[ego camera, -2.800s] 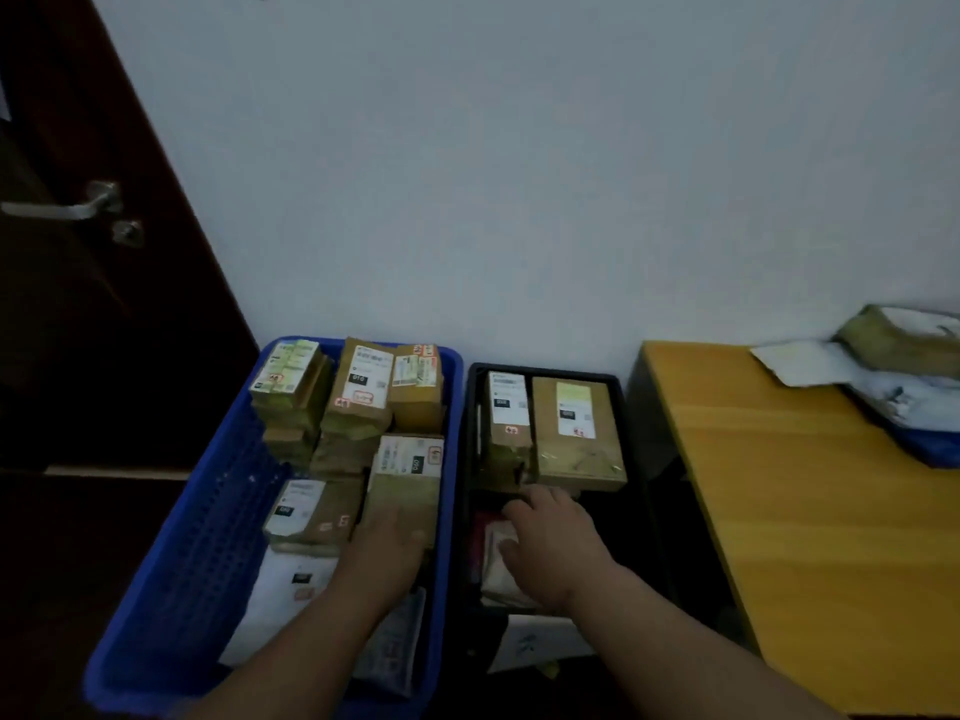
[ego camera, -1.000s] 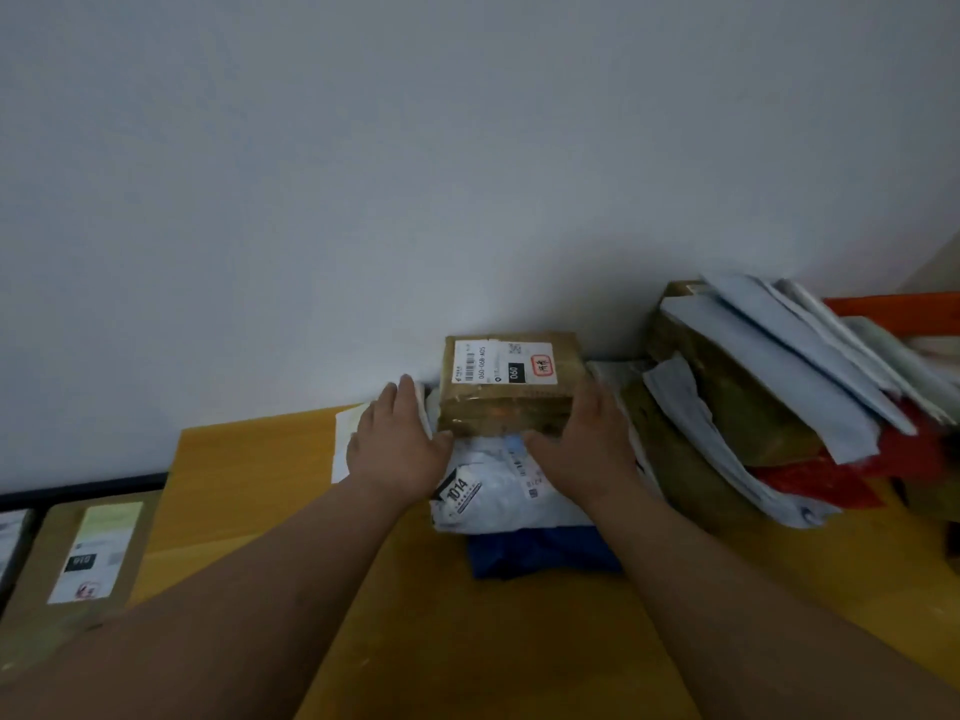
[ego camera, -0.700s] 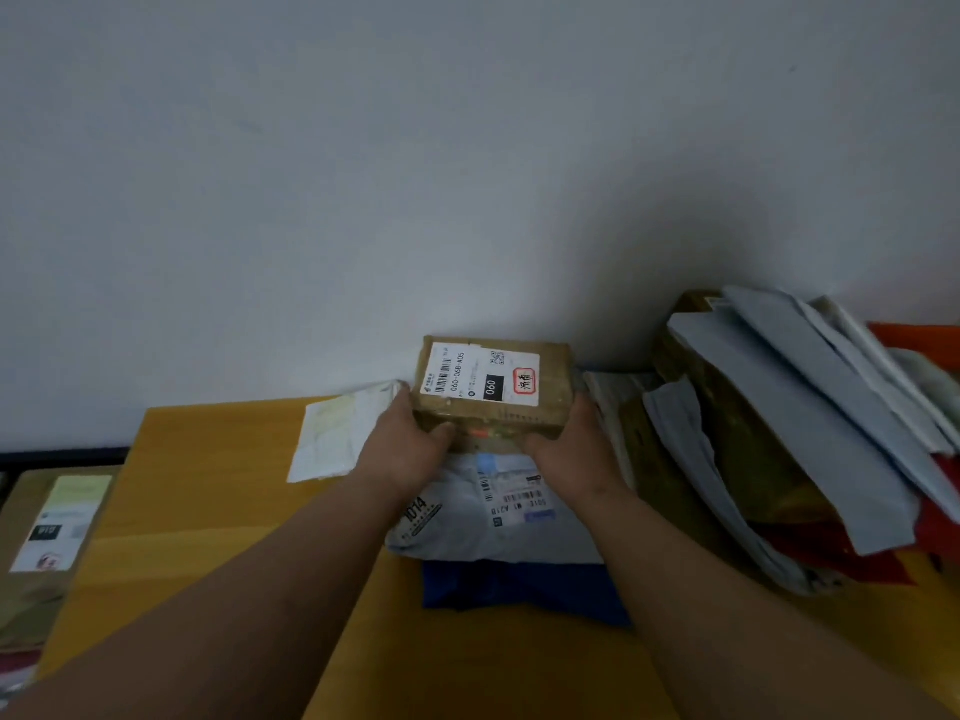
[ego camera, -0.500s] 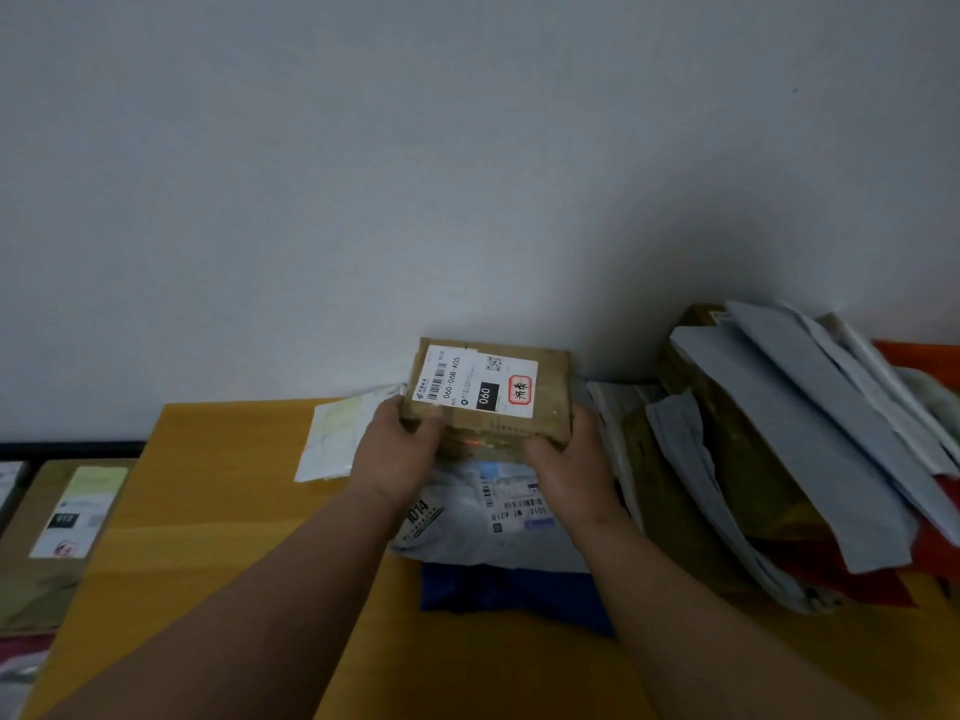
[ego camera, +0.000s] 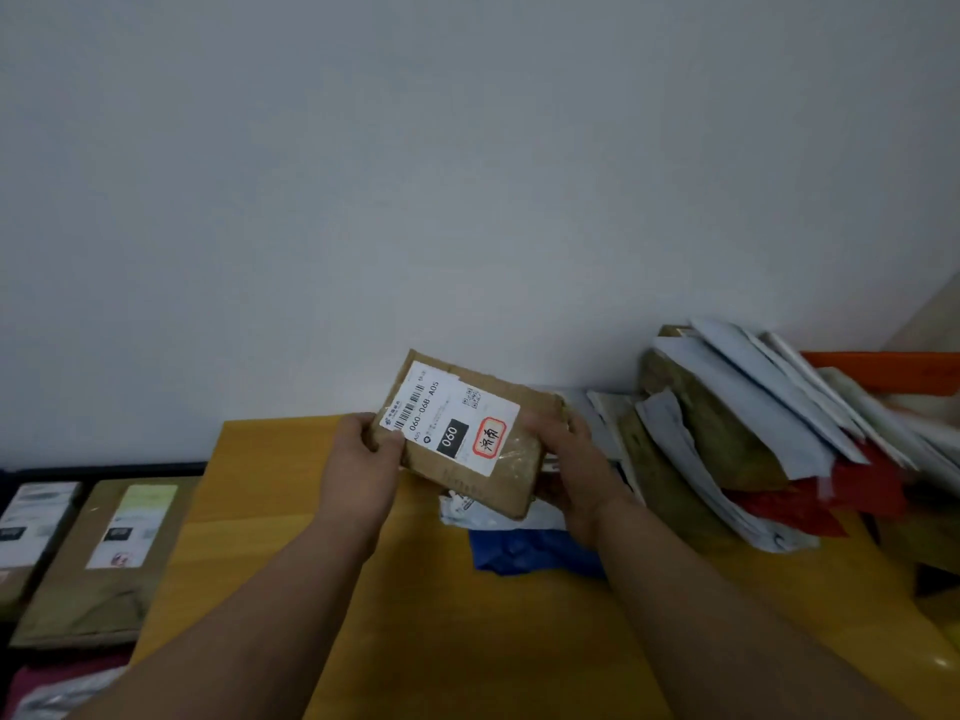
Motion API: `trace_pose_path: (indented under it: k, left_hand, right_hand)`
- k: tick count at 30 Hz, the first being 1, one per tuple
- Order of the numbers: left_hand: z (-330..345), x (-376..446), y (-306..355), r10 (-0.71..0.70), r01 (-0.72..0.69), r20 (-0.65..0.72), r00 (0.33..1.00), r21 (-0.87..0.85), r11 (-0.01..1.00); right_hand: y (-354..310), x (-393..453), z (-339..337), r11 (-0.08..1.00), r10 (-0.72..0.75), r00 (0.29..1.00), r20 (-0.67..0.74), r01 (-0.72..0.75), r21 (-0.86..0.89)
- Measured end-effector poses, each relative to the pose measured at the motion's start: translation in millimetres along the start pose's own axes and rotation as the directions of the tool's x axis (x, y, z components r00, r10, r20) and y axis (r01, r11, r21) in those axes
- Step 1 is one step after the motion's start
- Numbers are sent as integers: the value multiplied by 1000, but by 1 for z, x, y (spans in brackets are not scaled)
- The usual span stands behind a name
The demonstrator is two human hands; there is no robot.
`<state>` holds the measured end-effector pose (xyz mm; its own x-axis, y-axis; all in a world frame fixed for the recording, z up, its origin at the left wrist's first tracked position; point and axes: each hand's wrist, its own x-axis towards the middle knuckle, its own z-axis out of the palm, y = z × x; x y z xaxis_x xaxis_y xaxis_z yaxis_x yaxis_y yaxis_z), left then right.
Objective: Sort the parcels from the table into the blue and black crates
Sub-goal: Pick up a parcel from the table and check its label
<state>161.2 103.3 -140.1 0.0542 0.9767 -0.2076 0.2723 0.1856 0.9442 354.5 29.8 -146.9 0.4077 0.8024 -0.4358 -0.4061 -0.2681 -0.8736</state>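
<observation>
- Half a second back the brown parcel (ego camera: pixel 470 433) sat nearly level just above the pile; now it is lifted clear and tilted, its left end up and its label face turned toward the camera.
- The left hand (ego camera: pixel 363 459) grips the parcel's left edge, thumb curled over the label corner, fingers hidden behind.
- The right hand (ego camera: pixel 571 459) holds the right end, its fingers wrapped round the edge.
- The parcel hangs in the air above the wooden table (ego camera: pixel 291 491), near the white wall (ego camera: pixel 467 174), touching nothing but the two hands.
- Its white label (ego camera: pixel 449 418) shows a barcode, a black patch reading 060 and a red-ringed stamp.
- Just below it lie a white plastic mailer (ego camera: pixel 493 514) and a blue bag (ego camera: pixel 530 550), one on the other.
- To the right, close beside the right wrist, leans a heap of parcels (ego camera: pixel 727 433): brown packages, pale envelopes and red bags, tipped leftward.
- An orange strip (ego camera: pixel 883 361) shows behind that heap.
- Left of the table edge, lower down, the black crate (ego camera: pixel 104 467) holds two brown labelled boxes (ego camera: pixel 104 558).
- The tabletop between the left forearm and that edge is bare wood.
</observation>
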Motion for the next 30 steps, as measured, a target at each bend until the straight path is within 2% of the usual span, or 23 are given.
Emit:
trace_pose_path:
  k: [4,7,11,13,15,21,30]
  left_hand:
    - [-44,-21,5,60,-61,-16,998,-95,994]
    - [-64,-43,6,-13,11,-12,1000,-194,981]
    - [-75,-80,-3,-100,172,242,965,-299,939]
    - [-81,-92,-9,-79,184,304,949,-334,925]
    - [-92,-98,-11,-54,161,299,953,-349,923]
    - [-117,-108,-12,-30,102,211,977,-341,935]
    - [-116,-143,-29,-90,135,144,985,-342,930]
  right_hand:
    - [19,-35,26,998,4,998,68,-9,69]
    - [34,-57,46,984,-13,998,59,2,180]
    - [58,-79,71,957,18,998,68,-36,288]
    - [67,-88,79,967,15,996,85,-36,253]
    - [71,-96,84,985,5,997,82,-19,174]
    - [81,-109,88,997,28,994,103,-34,63]
    - [87,-145,76,997,13,990,138,-3,-73]
